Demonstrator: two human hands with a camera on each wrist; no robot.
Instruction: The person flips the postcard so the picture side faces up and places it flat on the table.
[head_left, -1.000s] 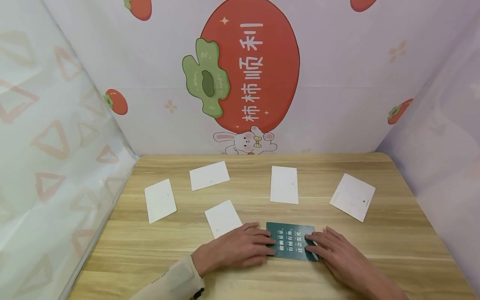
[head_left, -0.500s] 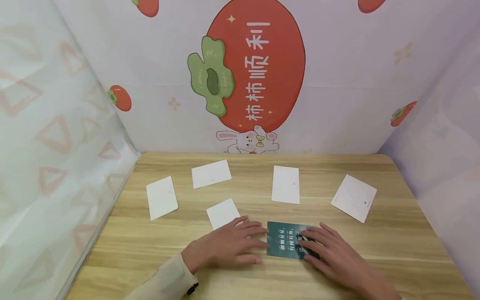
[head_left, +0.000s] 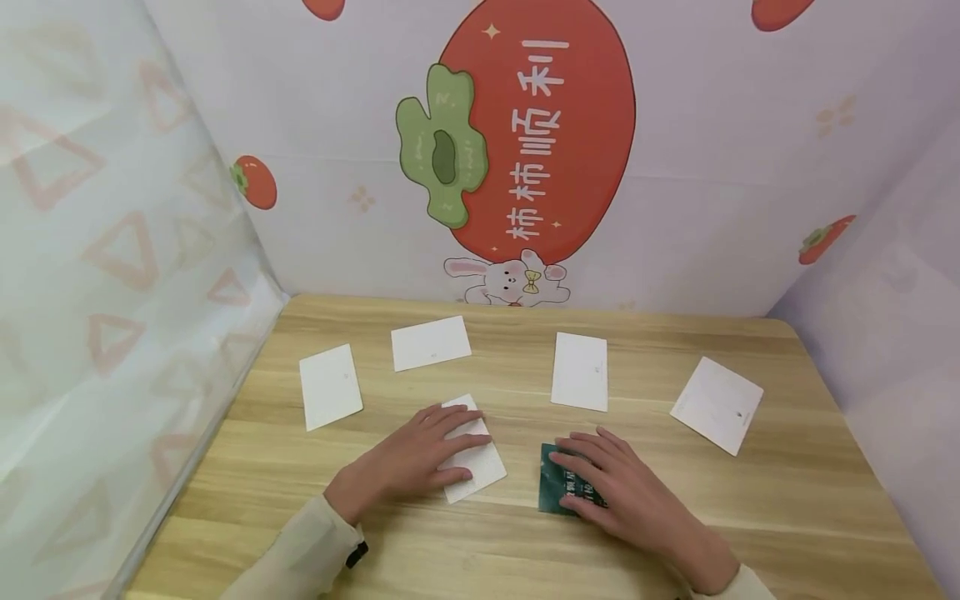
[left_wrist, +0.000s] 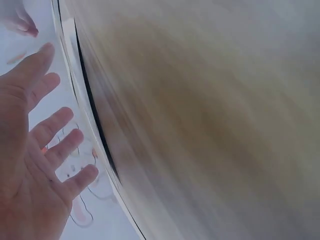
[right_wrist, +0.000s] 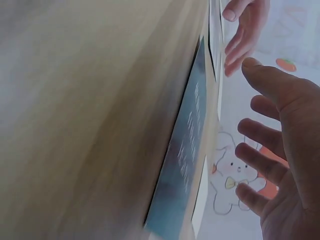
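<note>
In the head view my left hand (head_left: 408, 457) reaches over a white card (head_left: 483, 468) lying near the table's middle, its fingers spread across the card. The left wrist view shows that hand's palm (left_wrist: 30, 165) with the fingers apart and nothing between them. My right hand (head_left: 626, 496) hovers over a dark green card (head_left: 553, 483) with white lettering, covering its right part. In the right wrist view the green card (right_wrist: 182, 145) lies flat on the table, below the loosely spread fingers of the right hand (right_wrist: 295, 145).
Several other white cards lie apart on the wooden table (head_left: 420, 550): a far left card (head_left: 331, 387), a back card (head_left: 431, 342), a back middle card (head_left: 580, 372) and a right card (head_left: 717, 406). A printed cloth wall (head_left: 697, 233) rises behind the table's back edge.
My left hand has left the green card's left edge and moved left onto the white card. My right hand has shifted left over the green card. The head view has swung slightly.
</note>
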